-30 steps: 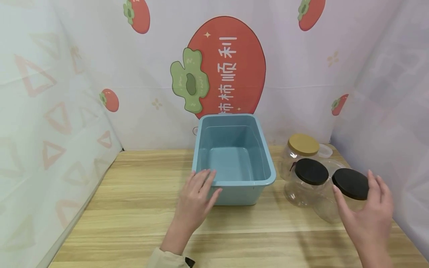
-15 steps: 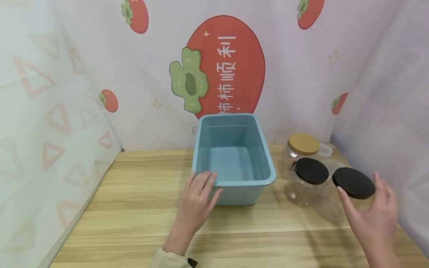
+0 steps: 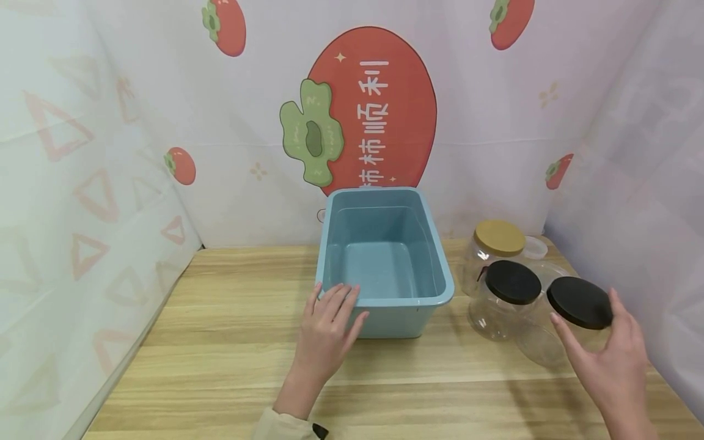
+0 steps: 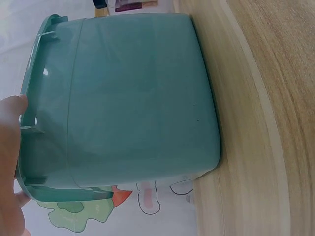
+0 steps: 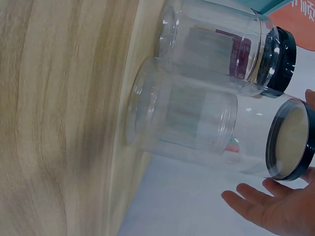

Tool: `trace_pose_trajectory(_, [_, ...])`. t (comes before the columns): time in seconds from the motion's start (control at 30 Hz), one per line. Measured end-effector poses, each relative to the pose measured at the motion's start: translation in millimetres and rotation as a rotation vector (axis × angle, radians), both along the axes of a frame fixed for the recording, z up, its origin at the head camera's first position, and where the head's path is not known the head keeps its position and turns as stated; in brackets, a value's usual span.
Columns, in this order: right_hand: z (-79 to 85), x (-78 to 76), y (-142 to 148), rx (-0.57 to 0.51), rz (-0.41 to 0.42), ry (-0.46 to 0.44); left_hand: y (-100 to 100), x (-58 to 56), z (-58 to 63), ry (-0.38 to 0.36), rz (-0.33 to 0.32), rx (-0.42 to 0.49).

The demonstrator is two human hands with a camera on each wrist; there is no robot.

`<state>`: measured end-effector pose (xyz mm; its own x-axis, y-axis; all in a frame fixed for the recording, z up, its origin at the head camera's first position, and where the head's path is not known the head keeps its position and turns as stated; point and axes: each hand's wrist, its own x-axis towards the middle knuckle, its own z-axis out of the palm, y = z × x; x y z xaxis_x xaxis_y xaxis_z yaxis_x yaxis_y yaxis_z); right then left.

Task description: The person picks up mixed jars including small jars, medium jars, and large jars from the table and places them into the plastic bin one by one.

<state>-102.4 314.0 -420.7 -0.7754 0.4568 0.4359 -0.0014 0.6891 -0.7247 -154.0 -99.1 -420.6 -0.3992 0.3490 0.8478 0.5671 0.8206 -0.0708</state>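
A blue plastic basin stands mid-table. My left hand rests at its near left corner, with relaxed fingers over the rim and the thumb in front of the outer wall; the left wrist view shows the thumb tip right at the rim. On the right, a clear jar with a black lid stands upright. My right hand holds that lid from the near side, thumb at its left edge and fingers at its right. In the right wrist view, the other fingers spread below the lid.
Close to the held jar stands another clear jar with a black lid. Behind it is a jar with a gold lid. A small translucent lid shows at the back right. White printed cloth hangs around the wooden table.
Over the last second my right hand shifts slightly right, then back left, its fingers coming in to the lid's right edge. The left hand stays at the basin's rim.
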Motion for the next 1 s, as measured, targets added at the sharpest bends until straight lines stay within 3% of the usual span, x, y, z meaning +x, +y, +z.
trace_pose_trajectory(0.33, [-5.1,-2.8,5,0.031,0.007,-0.076,2,-0.1,-3.1,-0.010,0.005,0.021])
trace_pose_trajectory(1.0, [-14.5,-8.9,7,0.013,-0.023,-0.026,4,-1.4,-4.5,0.018,-0.011,0.058])
